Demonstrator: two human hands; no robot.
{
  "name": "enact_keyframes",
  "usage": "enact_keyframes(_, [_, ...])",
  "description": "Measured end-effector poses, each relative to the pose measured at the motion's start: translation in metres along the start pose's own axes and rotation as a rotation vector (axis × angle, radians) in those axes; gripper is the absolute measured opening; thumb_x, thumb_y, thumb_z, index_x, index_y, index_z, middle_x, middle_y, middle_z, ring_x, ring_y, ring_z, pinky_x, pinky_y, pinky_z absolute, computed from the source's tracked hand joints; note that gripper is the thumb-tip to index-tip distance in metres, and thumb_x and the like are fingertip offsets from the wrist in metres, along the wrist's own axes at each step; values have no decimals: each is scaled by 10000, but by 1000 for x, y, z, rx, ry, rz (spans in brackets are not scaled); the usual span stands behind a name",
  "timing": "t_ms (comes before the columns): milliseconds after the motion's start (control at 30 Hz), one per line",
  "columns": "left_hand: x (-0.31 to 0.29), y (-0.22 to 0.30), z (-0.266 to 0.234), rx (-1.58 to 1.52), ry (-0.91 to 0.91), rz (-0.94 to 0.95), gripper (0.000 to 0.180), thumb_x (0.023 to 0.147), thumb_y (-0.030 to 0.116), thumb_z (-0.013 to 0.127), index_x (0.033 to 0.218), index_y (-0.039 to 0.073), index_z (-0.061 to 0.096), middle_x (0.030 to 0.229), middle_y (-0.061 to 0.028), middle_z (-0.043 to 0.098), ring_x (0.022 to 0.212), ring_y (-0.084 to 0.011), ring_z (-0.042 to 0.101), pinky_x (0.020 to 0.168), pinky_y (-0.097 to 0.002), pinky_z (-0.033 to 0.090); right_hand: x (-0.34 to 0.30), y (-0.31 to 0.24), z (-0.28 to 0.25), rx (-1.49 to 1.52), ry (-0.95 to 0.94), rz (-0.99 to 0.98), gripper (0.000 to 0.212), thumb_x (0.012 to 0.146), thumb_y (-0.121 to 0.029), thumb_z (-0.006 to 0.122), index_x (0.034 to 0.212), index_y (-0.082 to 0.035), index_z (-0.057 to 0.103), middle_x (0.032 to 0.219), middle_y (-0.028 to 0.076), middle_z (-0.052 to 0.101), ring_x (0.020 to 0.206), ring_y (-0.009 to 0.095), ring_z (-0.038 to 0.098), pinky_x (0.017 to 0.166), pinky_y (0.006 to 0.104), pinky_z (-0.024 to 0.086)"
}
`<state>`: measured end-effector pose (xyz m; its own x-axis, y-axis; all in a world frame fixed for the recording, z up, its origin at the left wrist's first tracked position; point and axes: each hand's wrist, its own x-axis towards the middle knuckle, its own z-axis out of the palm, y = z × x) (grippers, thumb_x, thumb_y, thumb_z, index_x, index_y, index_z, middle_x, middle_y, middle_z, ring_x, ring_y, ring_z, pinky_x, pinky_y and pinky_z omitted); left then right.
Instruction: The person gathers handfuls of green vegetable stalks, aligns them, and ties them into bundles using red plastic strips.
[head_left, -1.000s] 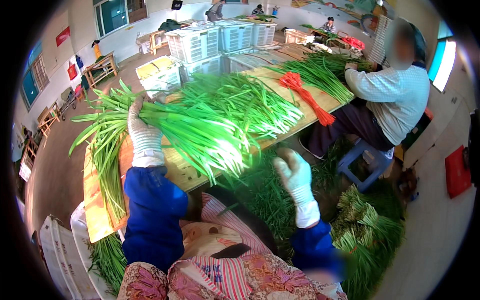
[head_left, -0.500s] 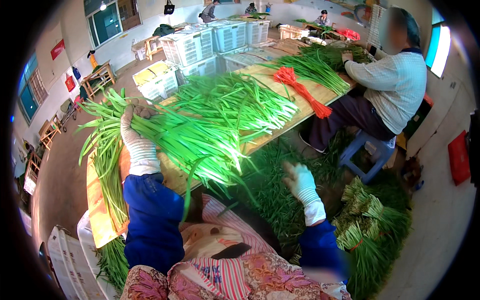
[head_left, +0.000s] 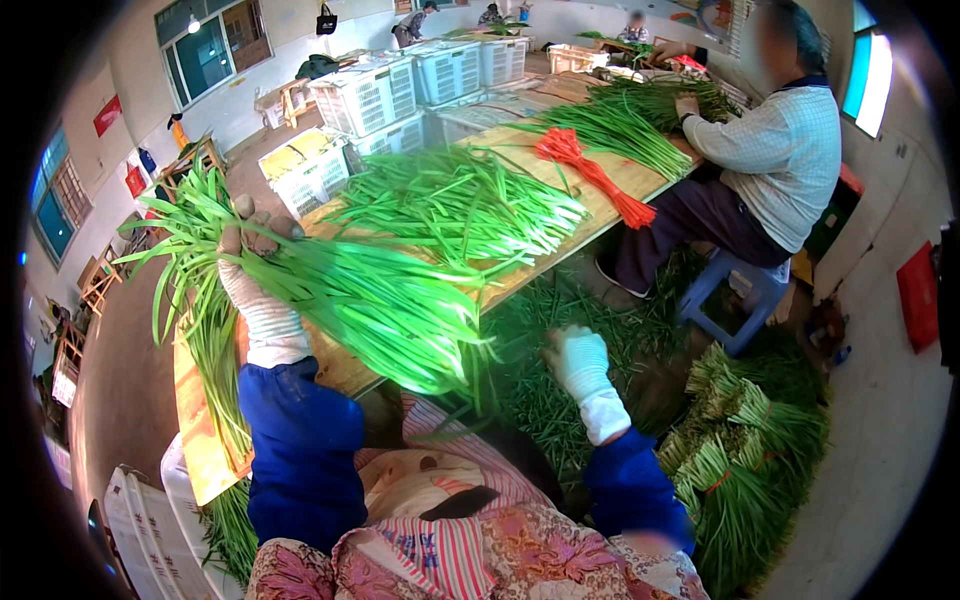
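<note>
My gloved left hand [head_left: 262,232] is closed around a bunch of garlic chives [head_left: 370,300] near its leafy end. The bunch is lifted slantwise over the near edge of the wooden table [head_left: 215,440], its pale stem ends pointing right. My gloved right hand [head_left: 578,368] hangs off the table edge, apart from the bunch and above green trimmings [head_left: 535,400] on the floor. Its fingers are blurred and partly turned away, and nothing shows clearly in them. Behind the held bunch lies a loose pile of chives [head_left: 450,205]. More long leaves droop over the table's left end.
Red ties [head_left: 595,175] lie in a bundle on the table. A co-worker [head_left: 770,150] sits at the far right on a blue stool [head_left: 735,298], one hand on other chives [head_left: 625,140]. Tied bunches [head_left: 745,440] are stacked on the floor at right. White crates [head_left: 365,95] stand behind the table.
My left hand has raised the bunch and drawn it slightly left, and its stem ends are more gathered. My right hand has shifted a little left.
</note>
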<state>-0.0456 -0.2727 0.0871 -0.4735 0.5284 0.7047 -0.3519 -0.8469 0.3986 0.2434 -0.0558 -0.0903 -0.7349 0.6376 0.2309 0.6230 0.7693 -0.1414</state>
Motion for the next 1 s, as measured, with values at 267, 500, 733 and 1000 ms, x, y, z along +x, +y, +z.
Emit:
enact_keyframes(267, [-5,-19,10,72,89,10,340,853,256,605,1102,47,508,733,19,493,719,-142,476,737,-341,424,20,-78,-79,831,588,-417,207,730,-188,718,870,-44,667,754,125,591,707,301,570,631,373,459])
enact_keyframes(500, [-5,-13,2,-155,223,-45,261,813,174,653,1015,31,569,738,10,534,715,-122,479,699,-260,439,12,-57,-61,643,506,-278,120,757,-173,664,783,-56,658,727,118,613,665,296,586,620,390,465])
enact_keyframes(733, [-4,0,10,-41,78,-130,309,845,240,619,1063,24,581,760,-30,525,757,-191,523,674,-327,473,2,23,-58,508,211,-275,482,839,-424,572,1134,-43,596,1044,184,604,1016,324,570,892,400,434])
enact_keyframes(1000, [25,-34,35,-41,321,-225,194,817,204,607,813,10,610,668,-82,579,774,-268,591,767,-443,497,1,-38,-31,2459,-748,-150,629,906,-481,489,1298,7,429,1259,115,526,1119,210,514,997,329,374])
